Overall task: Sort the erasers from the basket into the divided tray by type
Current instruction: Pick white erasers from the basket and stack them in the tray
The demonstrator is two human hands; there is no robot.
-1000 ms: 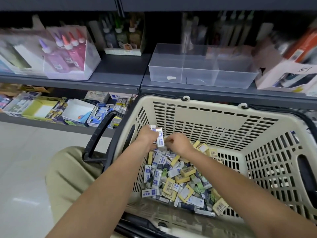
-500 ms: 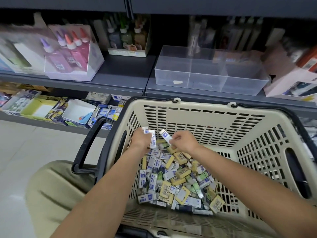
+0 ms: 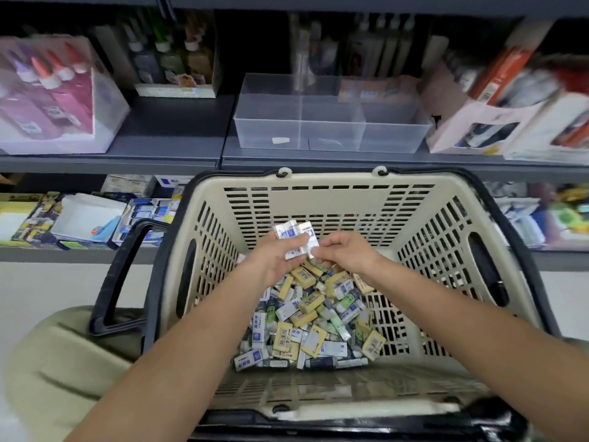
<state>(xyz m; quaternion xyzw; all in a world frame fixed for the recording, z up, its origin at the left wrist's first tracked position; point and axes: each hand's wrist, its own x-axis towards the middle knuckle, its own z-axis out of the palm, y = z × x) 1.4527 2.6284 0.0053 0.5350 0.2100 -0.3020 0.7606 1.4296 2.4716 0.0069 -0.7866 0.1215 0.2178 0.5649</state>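
On the upper shelf at far left stands a display box of glue bottles [image 3: 47, 100]. Lower and nearer the middle, the black handle [image 3: 114, 282] lies folded down outside the left wall of the cream basket [image 3: 331, 179]. Inside the basket, the left hand [image 3: 271, 266] hovers above the heap, fingers curled round a small fan of white-and-blue erasers [image 3: 291, 234]. Just to its right, the right hand [image 3: 347, 255] touches the same bunch, fingertips pinching its lower right edge. Beneath both wrists the loose erasers [image 3: 312, 323], yellow, white and green, lie heaped on the basket floor. On the shelf behind the basket sits the clear divided tray [image 3: 331, 135], well apart from the hands. Right of it lean pink-and-white cartons [image 3: 478, 129].
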